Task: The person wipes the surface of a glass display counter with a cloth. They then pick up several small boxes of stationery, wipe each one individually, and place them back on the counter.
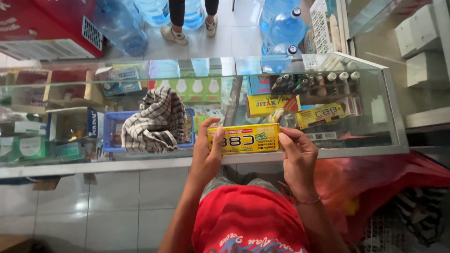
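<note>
— On the near edge of the glass counter, what have you got between your hands?

— You hold a long yellow carton, lying flat and lengthwise just above the counter's metal front rail. Your left hand grips its left end, thumb over the top face and fingers wrapped round the end. Your right hand closes on the right end, fingertips curled over the upper edge. Both hands are grasping the carton; neither is slack.

— And what lies around it?

— Just left of your left hand a checked cloth sits bunched on the glass, over a blue basket that shows inside the case below. Under the glass beyond the carton are two more yellow boxes (one close behind it, the other tilted to the right), and a row of small dark bottles further back. Green cards with white bulb shapes stand behind the cloth.

— Anything past the counter?

— Large blue water jugs stand on the tiled floor on the far side, and another person's legs and shoes show at the top, well apart from your hands. Your red shirt fills the bottom, and a thin bracelet circles your right wrist. A red plastic bag lies to your right, below the counter.
</note>
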